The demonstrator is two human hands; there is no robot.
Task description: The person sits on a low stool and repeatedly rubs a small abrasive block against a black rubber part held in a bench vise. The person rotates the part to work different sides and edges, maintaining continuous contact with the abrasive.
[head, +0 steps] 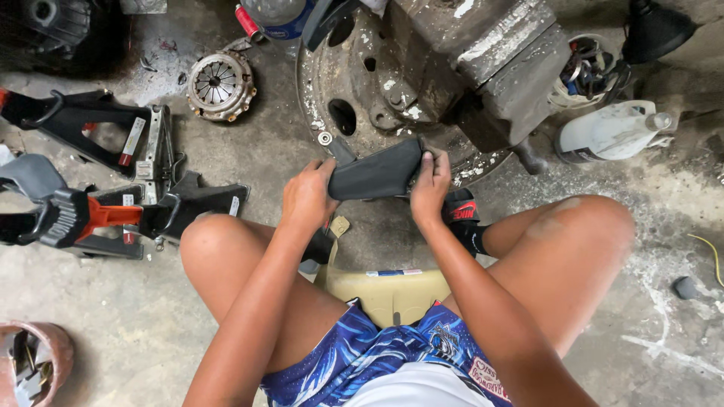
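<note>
I sit on a low tan stool (392, 290) with my knees apart, looking down. Both hands hold a dark grey rubber piece (375, 172), bent into a curved flap, just in front of a rusty steel wheel rim (354, 90). My left hand (308, 197) grips its left end, with my right hand (430, 185) gripping its right end, fingers over the top edge. A large grey bench vise (490, 60) stands on the rim behind the rubber piece.
Black jack stands (83, 124) and an orange-handled tool (105, 215) lie at left. A clutch pressure plate (220, 84) sits on the concrete. A white plastic bottle (611, 130) and a tub of metal rings (584, 68) stand at right. A rusty can (34, 362) is bottom left.
</note>
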